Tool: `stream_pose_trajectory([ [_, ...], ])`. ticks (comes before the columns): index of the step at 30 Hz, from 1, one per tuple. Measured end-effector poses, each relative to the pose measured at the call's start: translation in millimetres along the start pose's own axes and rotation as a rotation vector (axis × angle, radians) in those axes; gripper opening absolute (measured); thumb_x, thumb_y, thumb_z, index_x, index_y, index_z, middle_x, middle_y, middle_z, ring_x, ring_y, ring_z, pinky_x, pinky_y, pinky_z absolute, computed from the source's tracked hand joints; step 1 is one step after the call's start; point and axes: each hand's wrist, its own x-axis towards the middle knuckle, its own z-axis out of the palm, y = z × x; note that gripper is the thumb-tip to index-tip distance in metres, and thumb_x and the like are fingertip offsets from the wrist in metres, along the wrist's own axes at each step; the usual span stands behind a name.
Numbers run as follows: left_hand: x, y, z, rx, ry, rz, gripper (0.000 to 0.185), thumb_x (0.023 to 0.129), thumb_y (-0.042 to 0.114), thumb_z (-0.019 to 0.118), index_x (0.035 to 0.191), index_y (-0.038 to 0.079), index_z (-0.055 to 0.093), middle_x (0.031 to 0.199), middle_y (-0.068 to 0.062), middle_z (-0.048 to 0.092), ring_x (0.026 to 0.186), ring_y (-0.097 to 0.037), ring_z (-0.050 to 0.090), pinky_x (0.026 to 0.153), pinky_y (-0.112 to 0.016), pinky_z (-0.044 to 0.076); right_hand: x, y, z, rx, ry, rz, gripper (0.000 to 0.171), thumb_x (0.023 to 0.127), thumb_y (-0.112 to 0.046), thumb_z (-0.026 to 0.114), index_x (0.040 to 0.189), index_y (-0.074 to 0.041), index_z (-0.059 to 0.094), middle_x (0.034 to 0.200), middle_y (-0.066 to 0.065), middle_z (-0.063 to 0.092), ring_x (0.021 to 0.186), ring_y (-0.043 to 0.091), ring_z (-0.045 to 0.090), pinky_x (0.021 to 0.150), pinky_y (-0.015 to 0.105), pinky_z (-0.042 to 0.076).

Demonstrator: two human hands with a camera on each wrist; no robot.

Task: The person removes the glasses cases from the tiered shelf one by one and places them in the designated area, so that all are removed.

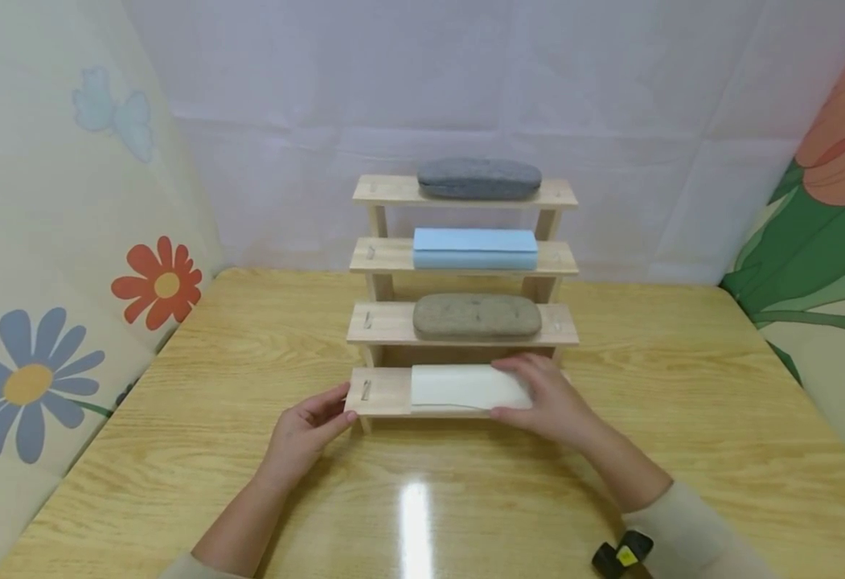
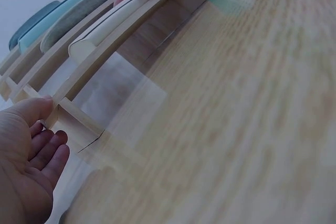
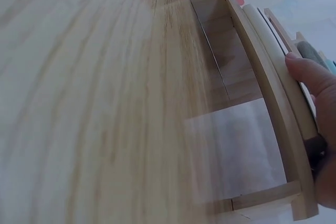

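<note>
Fingers around white case's end

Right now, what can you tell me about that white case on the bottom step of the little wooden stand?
The white case is a long, flat, smooth box with rounded edges and a thin seam along its front. It lies flat and lengthwise on the lowest step of the wooden stand, towards the step's right side. The right hand covers its right end, fingers on top and thumb at the front. The left hand touches only the step's left end, not the case.
</note>
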Motion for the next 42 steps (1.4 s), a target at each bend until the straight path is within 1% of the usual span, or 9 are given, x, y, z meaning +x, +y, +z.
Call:
stream_pose_trajectory([
  [5,-0.1,-0.1,-0.2,-0.003,-0.002,0.004,0.047,0.089,0.009,0.071,0.132,-0.004,0.056,0.134,-0.024,0.059,0.097,0.007,0.062,0.084,-0.014,0.054,1.6,-2.3,1.5,-0.052,-0.017,0.009,0.071,0.073,-0.041,0.083,0.133,-0.014,0.058,0.134,0.016,0.057,0.125,0.037,0.049,0.103,0.061,0.042],
  [10,-0.1,-0.2,-0.3,0.001,-0.004,0.007,0.047,0.089,0.009,0.071,0.132,-0.004,0.057,0.133,-0.024,0.059,0.097,0.007,0.062,0.083,-0.014,0.054,2.3,-2.5,4.2,-0.080,0.002,0.008,0.071,0.071,-0.040,0.085,0.132,-0.014,0.059,0.131,0.015,0.058,0.123,0.036,0.050,0.101,0.060,0.043],
  [17,0.3,-0.9,0.0,-0.004,-0.003,0.001,0.047,0.089,0.009,0.071,0.132,-0.004,0.057,0.134,-0.024,0.058,0.097,0.006,0.062,0.084,-0.014,0.054,1.3,-4.1,6.0,-0.073,0.026,0.010,0.070,0.069,-0.039,0.086,0.129,-0.013,0.061,0.130,0.015,0.059,0.122,0.035,0.050,0.100,0.057,0.045],
  [25,-0.6,-0.5,0.2,-0.003,-0.004,0.009,0.047,0.089,0.009,0.071,0.132,-0.004,0.056,0.135,-0.023,0.058,0.097,0.007,0.062,0.084,-0.013,0.054,-2.3,-4.5,5.3,-0.047,0.039,0.007,0.068,0.069,-0.039,0.085,0.127,-0.012,0.063,0.130,0.015,0.059,0.122,0.036,0.050,0.100,0.058,0.045],
  [33,-0.4,-1.3,0.4,-0.011,-0.002,0.019,0.047,0.089,0.009,0.071,0.132,-0.005,0.057,0.132,-0.024,0.060,0.096,0.005,0.063,0.083,-0.014,0.055,-9.9,-7.8,-2.1,-0.017,0.048,0.033,0.068,0.070,-0.036,0.086,0.129,-0.012,0.062,0.131,0.013,0.058,0.122,0.033,0.051,0.101,0.056,0.046],
  [42,0.3,-2.1,0.8,-0.009,0.008,0.008,0.046,0.089,0.007,0.071,0.131,-0.005,0.057,0.131,-0.024,0.060,0.095,0.004,0.063,0.082,-0.014,0.055,-19.9,-6.7,-17.2,-0.021,0.084,0.009,0.068,0.069,-0.032,0.088,0.127,-0.011,0.062,0.127,0.012,0.060,0.117,0.033,0.054,0.097,0.055,0.048],
])
